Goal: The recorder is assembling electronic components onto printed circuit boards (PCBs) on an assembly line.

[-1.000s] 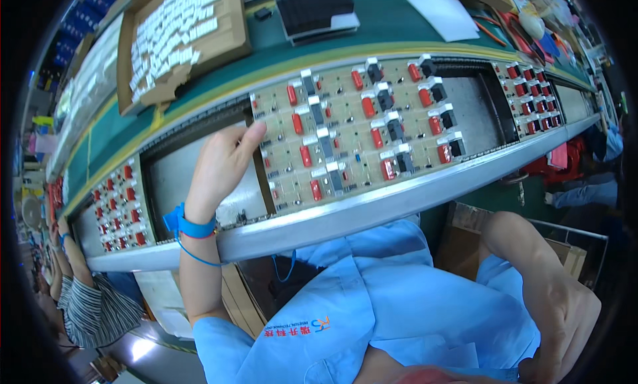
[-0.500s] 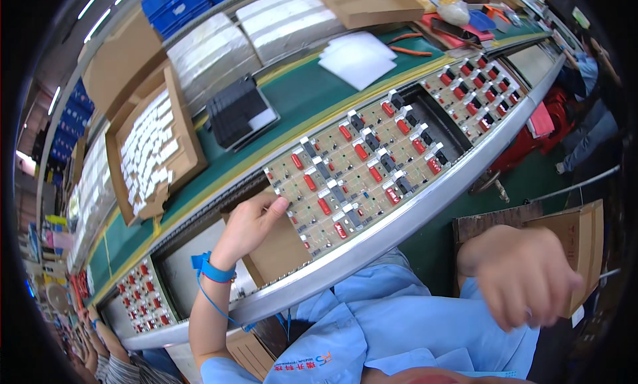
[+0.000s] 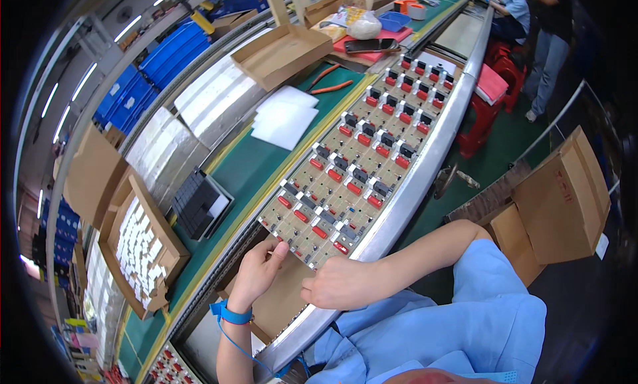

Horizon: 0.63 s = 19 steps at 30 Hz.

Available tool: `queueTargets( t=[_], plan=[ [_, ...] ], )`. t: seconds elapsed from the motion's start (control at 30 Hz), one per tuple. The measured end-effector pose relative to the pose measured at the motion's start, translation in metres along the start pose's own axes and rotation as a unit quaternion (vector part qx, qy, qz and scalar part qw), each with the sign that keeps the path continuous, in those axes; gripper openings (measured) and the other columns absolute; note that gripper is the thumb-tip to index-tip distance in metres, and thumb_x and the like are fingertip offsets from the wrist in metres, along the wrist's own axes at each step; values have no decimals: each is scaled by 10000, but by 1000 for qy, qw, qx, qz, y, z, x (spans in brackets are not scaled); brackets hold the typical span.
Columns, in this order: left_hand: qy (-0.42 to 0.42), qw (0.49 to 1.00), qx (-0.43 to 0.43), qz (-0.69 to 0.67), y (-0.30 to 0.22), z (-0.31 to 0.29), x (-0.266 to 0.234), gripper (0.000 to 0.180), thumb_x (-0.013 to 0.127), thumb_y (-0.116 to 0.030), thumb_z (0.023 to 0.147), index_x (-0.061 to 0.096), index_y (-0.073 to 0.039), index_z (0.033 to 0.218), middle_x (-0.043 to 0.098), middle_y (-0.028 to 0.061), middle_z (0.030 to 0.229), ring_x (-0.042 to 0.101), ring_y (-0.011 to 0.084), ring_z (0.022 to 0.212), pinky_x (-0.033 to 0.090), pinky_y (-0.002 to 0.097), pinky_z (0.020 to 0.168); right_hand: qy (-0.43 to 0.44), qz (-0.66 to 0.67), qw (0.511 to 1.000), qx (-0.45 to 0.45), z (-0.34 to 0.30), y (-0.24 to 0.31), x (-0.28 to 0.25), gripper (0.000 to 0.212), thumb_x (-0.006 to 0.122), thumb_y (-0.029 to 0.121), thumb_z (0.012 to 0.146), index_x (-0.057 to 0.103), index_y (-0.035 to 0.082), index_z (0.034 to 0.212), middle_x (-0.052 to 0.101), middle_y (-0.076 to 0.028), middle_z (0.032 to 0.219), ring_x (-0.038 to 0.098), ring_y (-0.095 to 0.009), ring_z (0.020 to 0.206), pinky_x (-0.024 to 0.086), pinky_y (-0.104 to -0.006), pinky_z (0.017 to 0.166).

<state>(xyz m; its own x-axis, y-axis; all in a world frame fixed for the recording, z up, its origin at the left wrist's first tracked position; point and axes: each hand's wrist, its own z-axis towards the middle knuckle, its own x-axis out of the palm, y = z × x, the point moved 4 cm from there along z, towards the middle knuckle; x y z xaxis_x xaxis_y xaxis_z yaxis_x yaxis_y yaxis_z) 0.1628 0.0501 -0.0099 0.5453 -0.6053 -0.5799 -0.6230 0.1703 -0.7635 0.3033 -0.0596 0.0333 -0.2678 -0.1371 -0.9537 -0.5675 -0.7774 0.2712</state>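
Note:
A panel of circuit boards [image 3: 335, 214] lies on the conveyor rails before me, bearing rows of red capacitors, dark heat sinks and white parts. My left hand [image 3: 260, 268], with a blue wrist strap [image 3: 232, 312] on its wrist, pinches the panel's near left edge, thumb on top. My right hand [image 3: 342, 282] is beside the near right corner, its fingers curled inward. Whether those fingers hold anything is hidden. Farther along the rails, another populated panel [image 3: 405, 95] sits up against this one.
Left of the conveyor stand a cardboard box of white parts [image 3: 161, 297] and a black tray [image 3: 199, 204]. White sheets [image 3: 284, 118] and orange-handled pliers [image 3: 331, 88] lie on the green bench. A metal rail [image 3: 392, 231] borders my side; an open carton [image 3: 558, 204] is at right.
My right hand has come from the far right to the panel's near corner. The panel has closed the gap to the farther boards. My view has turned, and the left hand stays at its edge.

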Motion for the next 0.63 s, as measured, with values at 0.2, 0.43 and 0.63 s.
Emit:
queueTargets(
  t=[0.2,0.43,0.63],
  plan=[
    [22,999,-13,-47,-3,12,4,483,594,-422,945,638,41,1075,671,103,809,647,159,689,508,297,657,-51,-77,995,25,7,-9,10,66,624,120,695,624,55,683,621,-72,598,659,-217,571,484,-340,455],
    [47,994,48,-80,-17,23,19,482,591,-412,951,632,31,1136,670,137,909,648,158,737,513,305,667,-60,-132,986,84,-4,-32,-9,65,643,145,635,651,103,586,648,-71,602,662,-213,583,485,-353,473],
    [66,995,52,-53,-9,3,14,442,610,-376,947,630,-26,1216,659,127,1030,654,174,774,542,323,740,-6,-164,971,172,-29,-63,-21,31,660,127,647,672,106,627,683,-58,653,699,-225,668,518,-357,512]
  ],
)
